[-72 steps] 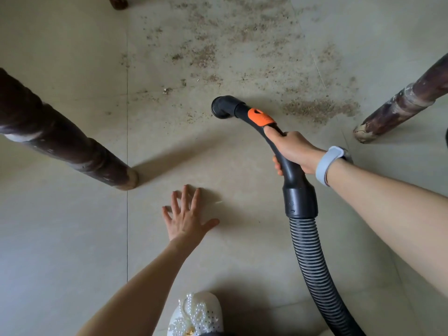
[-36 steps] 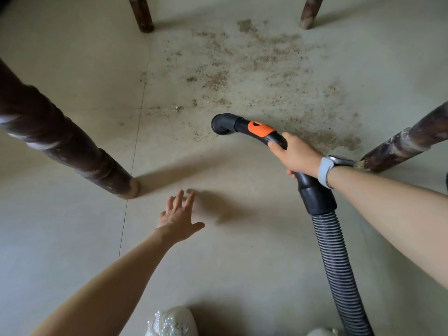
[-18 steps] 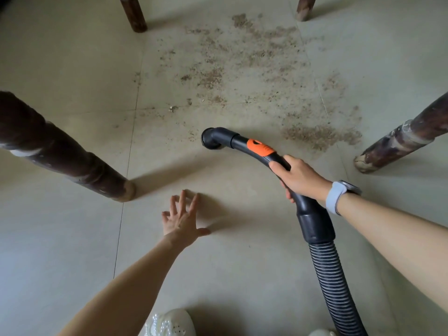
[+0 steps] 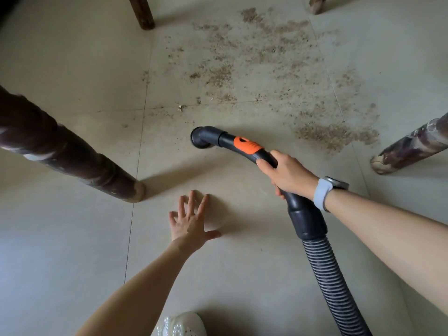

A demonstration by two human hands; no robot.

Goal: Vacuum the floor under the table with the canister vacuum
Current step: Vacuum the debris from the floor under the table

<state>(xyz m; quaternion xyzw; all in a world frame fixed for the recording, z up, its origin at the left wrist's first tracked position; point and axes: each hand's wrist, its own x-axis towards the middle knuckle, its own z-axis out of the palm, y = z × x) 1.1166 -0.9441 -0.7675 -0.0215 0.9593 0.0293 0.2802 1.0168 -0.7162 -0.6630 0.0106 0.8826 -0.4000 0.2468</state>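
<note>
Nearest the camera, at the bottom edge, a white shoe (image 4: 180,324) shows, which suggests the person is crouched low to reach under the table. Just ahead, the left hand (image 4: 190,220) lies on the floor (image 4: 72,251) with fingers (image 4: 191,202) straight and spread wide, holding nothing; it looks planted there as a prop to steady the lean forward. Beside it on the right, the ribbed hose (image 4: 332,282) runs up from the bottom edge to a black cuff, trailing back so the canister itself stays out of view. Above the cuff the right hand (image 4: 288,177), a watch (image 4: 323,192) on its wrist, wraps its fingers round the curved handle (image 4: 244,145) below the orange slider, a grip that lets the wrist steer the nozzle (image 4: 200,140). That open end, with no floor head fitted, points down at or just above the tile near the edge of the mess. Two table legs (image 4: 72,154) flank this spot, left and right. Beyond lies the dirt (image 4: 266,57), brown crumbs scattered widely between the legs, with a dense patch to the right. Farthest off stand two more legs. Most of the dirt is not yet picked up.
</note>
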